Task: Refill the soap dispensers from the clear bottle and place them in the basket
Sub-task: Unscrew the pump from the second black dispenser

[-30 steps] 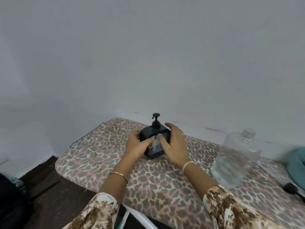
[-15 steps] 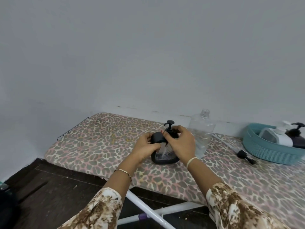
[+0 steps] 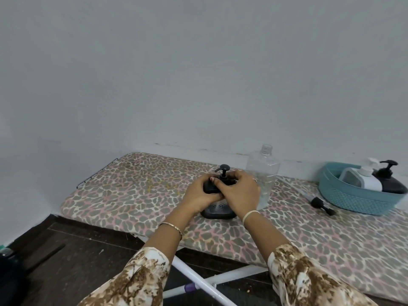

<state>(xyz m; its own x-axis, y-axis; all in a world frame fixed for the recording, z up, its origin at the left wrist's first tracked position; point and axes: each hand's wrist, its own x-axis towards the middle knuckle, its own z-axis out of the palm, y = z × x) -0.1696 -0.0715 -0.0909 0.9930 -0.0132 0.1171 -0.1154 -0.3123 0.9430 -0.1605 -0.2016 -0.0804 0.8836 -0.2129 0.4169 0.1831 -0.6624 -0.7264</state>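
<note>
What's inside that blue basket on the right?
The teal basket holds two pump dispensers side by side: a white one and a black one. Only their upper halves show; the basket wall hides their bases and anything lying on the bottom.

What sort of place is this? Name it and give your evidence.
Probably a home utility corner: a leopard-print ironing board serves as the table, set against a bare wall, with a teal basket of soap dispensers.

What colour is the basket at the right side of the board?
The basket is teal blue, seen in the head view.
</note>
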